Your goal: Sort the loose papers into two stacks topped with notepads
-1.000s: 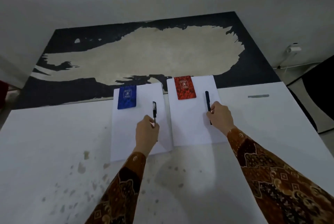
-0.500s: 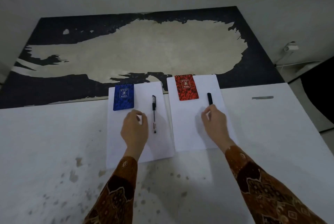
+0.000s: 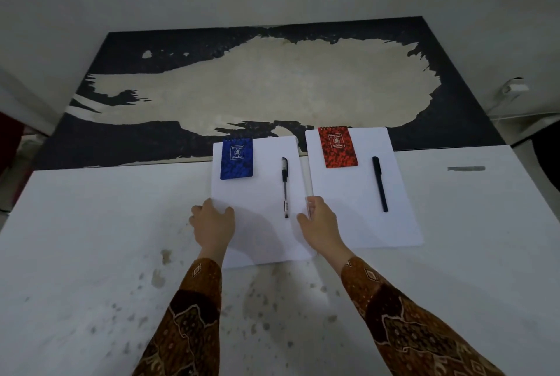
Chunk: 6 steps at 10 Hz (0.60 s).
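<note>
Two white paper stacks lie side by side at the far edge of the white table (image 3: 91,239). The left paper stack (image 3: 260,193) carries a blue notepad (image 3: 236,158) at its top left and a clear pen with a black cap (image 3: 285,187). On the right paper stack (image 3: 351,202) lie a red notepad (image 3: 337,147) and a black pen (image 3: 379,184). My left hand (image 3: 213,224) grips the left stack's left edge with curled fingers. My right hand (image 3: 318,222) holds that stack's right edge, thumb on the sheet.
The table's near part has brownish stains (image 3: 163,257). A short grey strip (image 3: 466,168) lies on the table at the right. Beyond the far edge the floor has a dark worn mat (image 3: 272,87). A white plug (image 3: 515,87) sits by the wall.
Both hands left the pens. My left hand slid to the left stack's left edge. My right hand crossed from the right stack to the left stack's right edge.
</note>
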Motion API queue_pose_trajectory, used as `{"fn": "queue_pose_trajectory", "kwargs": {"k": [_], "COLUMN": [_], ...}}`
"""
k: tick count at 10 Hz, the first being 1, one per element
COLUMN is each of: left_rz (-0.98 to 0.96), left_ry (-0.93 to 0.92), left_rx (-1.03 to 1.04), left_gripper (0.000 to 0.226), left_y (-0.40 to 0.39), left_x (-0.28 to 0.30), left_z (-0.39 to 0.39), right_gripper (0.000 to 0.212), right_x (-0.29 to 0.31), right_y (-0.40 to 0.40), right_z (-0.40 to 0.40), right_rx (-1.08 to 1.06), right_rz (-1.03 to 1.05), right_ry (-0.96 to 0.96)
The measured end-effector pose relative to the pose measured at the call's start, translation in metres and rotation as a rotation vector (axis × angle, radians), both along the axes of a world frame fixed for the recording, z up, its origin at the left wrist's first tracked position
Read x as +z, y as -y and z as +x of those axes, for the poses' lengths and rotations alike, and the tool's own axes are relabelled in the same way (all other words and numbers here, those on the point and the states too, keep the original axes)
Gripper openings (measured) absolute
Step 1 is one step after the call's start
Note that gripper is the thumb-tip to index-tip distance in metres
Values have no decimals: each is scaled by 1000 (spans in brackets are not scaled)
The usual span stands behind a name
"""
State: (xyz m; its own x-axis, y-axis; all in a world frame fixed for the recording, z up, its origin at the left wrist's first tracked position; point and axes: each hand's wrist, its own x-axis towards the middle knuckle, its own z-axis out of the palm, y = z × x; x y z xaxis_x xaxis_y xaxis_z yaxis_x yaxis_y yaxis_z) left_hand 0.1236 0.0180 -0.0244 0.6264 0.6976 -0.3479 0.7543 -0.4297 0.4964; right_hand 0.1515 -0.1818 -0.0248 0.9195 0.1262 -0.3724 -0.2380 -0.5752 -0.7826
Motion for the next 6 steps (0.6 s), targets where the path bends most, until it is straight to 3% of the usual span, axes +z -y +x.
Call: {"fn": "queue_pose_trajectory", "kwargs": {"k": [4, 6], "left_rz": [12, 15], "left_ry": [-100, -44], "left_rx": [-52, -138], "left_gripper": [49, 68], "left_y": [6, 10], "left_x": [6, 20], "left_z": [3, -20], "right_gripper": [47, 38], "right_x": [10, 35], "right_y": [-4, 25], "right_z": [-2, -1], "right_rx": [44, 97], "right_rz": [-13, 16], "right_ry": [-92, -35]}}
